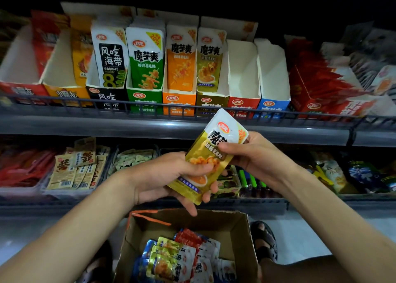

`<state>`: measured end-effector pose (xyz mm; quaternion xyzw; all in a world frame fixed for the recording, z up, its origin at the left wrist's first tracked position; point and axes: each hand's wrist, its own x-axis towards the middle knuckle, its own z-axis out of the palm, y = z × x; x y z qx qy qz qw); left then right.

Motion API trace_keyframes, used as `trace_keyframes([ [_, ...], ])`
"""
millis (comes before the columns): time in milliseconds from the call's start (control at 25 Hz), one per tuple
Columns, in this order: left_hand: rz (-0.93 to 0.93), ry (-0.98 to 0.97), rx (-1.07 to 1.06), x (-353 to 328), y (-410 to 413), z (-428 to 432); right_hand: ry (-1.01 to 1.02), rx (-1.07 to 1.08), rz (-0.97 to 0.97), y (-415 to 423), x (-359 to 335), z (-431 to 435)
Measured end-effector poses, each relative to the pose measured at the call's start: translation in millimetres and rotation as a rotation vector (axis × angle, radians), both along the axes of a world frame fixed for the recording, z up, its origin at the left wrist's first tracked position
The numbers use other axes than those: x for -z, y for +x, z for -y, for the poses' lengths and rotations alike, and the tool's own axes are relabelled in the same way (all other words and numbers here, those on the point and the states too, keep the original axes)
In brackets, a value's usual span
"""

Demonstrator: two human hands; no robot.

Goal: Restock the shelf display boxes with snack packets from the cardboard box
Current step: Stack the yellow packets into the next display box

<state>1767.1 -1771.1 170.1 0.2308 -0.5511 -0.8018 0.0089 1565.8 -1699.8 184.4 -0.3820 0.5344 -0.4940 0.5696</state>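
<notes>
Head view: we hold a gold snack packet (205,160) in both hands, just below the gold display box (211,103) on the upper shelf. Our left hand (162,175) grasps the packet's lower half, thumb across the front and fingers curled beneath. Our right hand (252,154) pinches the upper half, thumb pressed on the printed face. The packet's long axis runs on a slant, its white top edge leaning up and to the right, so it ends just below and slightly right of the gold display box. Matching gold packets (210,61) stand upright inside that box, faces forward.

Immediately right of the gold display box, the red display box (243,105) and the blue display box (271,106) show only bare inner walls from this angle. Well below the gold display box, on the floor, sits the open cardboard box (235,235), with mixed gold, red and blue packets (177,259) heaped inside.

We judge that the coming move is a short lift up and a touch left. The right hand, at the packet's top end, is nearer the gold display box, and the slant must be straightened to upright before the packet slips in front of its twins.
</notes>
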Motion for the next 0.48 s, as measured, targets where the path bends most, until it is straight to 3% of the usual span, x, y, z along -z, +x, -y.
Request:
trace_keyframes([
  [200,0.013,-0.042,-0.017,-12.6,-2.5,6.0,-0.149,0.05,-0.126,-1.6,-7.0,-0.5],
  [320,-0.072,-0.129,-0.265,-35.0,-9.5,16.9,-0.339,0.241,-0.11,-13.8,-31.3,7.3],
  [400,-0.114,-0.312,-0.533,-48.9,-14.0,24.9,-0.451,0.388,-0.124,-29.5,-56.2,18.0],
  [480,-0.057,-0.67,-0.765,-53.8,-20.5,32.1,-0.566,0.477,-0.225,-45.7,-81.2,33.3],
])
